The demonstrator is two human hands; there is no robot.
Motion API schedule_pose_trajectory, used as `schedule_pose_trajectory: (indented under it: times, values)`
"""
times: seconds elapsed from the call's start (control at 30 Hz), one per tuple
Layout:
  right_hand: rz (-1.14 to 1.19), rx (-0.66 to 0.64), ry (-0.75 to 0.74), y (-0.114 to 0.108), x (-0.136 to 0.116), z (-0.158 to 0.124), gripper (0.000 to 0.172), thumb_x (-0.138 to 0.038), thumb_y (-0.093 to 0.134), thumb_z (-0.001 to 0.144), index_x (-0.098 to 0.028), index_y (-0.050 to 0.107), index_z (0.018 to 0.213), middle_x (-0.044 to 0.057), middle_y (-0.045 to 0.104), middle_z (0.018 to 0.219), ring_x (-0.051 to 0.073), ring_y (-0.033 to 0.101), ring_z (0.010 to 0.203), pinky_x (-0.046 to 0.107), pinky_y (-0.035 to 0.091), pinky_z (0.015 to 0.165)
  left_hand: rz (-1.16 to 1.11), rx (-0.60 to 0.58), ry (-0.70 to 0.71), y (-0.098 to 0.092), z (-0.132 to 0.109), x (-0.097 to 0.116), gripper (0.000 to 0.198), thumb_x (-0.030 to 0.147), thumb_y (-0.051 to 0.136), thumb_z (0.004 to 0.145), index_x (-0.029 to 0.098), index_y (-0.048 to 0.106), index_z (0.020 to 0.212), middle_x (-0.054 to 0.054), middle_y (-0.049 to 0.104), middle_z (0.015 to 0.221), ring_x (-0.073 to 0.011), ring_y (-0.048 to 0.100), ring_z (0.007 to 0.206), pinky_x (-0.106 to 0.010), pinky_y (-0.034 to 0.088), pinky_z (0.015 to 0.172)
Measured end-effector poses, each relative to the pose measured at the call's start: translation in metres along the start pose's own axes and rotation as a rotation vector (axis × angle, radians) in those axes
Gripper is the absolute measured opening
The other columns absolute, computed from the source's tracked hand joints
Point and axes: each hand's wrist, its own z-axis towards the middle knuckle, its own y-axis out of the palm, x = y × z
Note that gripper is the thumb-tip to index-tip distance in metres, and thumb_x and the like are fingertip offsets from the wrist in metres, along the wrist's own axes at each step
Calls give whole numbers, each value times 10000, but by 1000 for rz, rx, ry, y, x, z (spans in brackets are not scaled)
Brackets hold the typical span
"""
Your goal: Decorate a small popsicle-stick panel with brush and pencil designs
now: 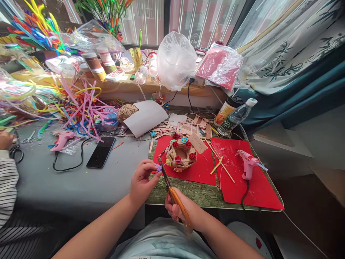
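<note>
My left hand (144,179) pinches a small purple flower (158,167) between thumb and fingertips. Wrapped around orange handles, my right hand (179,207) holds a pair of scissors (176,198) with the blades pointing up and away. The blade tips are right beside the flower; whether they touch it I cannot tell. Just beyond sits a ring-shaped twine basket (172,158) trimmed with red roses and blue and yellow flowers, a small tag (197,143) leaning at its right. It rests on a red sheet (207,172).
A pink glue gun (248,163) lies on another red sheet (229,194) at right, near a water bottle (237,117). Left are a phone (101,152), a second glue gun (62,139) and pink pipe cleaners (83,100). Another person's striped sleeve (8,183) shows at far left.
</note>
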Motion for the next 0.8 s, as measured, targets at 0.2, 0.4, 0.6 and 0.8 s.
schedule_pose_trajectory:
  times: [0.2,0.4,0.6,0.8]
  values:
    - [54,6,-24,5,-8,1,752,-908,692,729,-259,409,982,-62,430,802,79,360,579,228,344,528,4,-25,-24,0,1,-3,207,151,780,883,242,713,1056,-51,624,1070,-158,651,996,-285,595,861]
    - [109,99,40,8,-2,9,714,-905,644,776,-261,373,923,-99,396,702,60,336,492,199,283,438,-3,-35,-37,0,1,-8,206,163,785,882,241,713,1059,-59,627,1091,-159,653,997,-276,597,840]
    - [92,164,92,12,-3,8,653,-842,668,815,-257,398,923,-105,426,690,50,335,480,188,268,436,-13,-29,-39,0,1,-7,200,173,780,888,242,708,1062,-55,621,1074,-157,650,978,-278,597,830]
    - [80,178,82,15,-10,4,639,-825,676,820,-255,403,919,-103,433,693,52,348,492,189,276,445,-6,-10,-29,0,2,-5,198,174,792,876,247,698,1035,-41,617,1053,-155,652,971,-285,590,846]
